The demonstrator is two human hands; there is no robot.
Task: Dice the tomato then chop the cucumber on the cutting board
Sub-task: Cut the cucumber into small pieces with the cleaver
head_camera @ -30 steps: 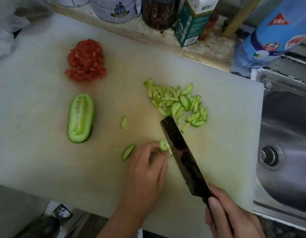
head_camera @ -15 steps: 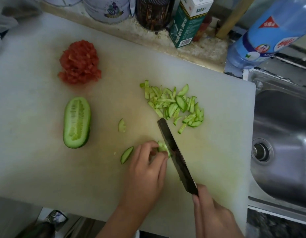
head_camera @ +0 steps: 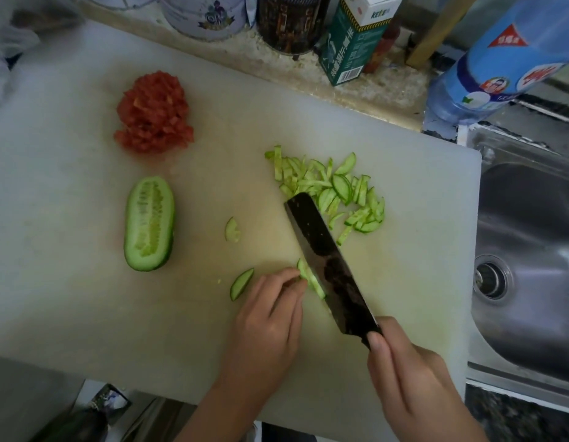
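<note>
While the left hand pins the cucumber slices near the front edge of the cutting board with curled fingers, the right hand, wrapped round the knife, should cut thin, even strips close beside them; the cucumber half lies toward the left edge

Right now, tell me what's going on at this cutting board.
A person is chopping cucumber on the board. The right hand grips the knife, its blade against the cucumber piece the left hand pins down. Cut strips lie beyond the blade, a cucumber half waits uncut to the left, and the tomato is already diced.
</note>
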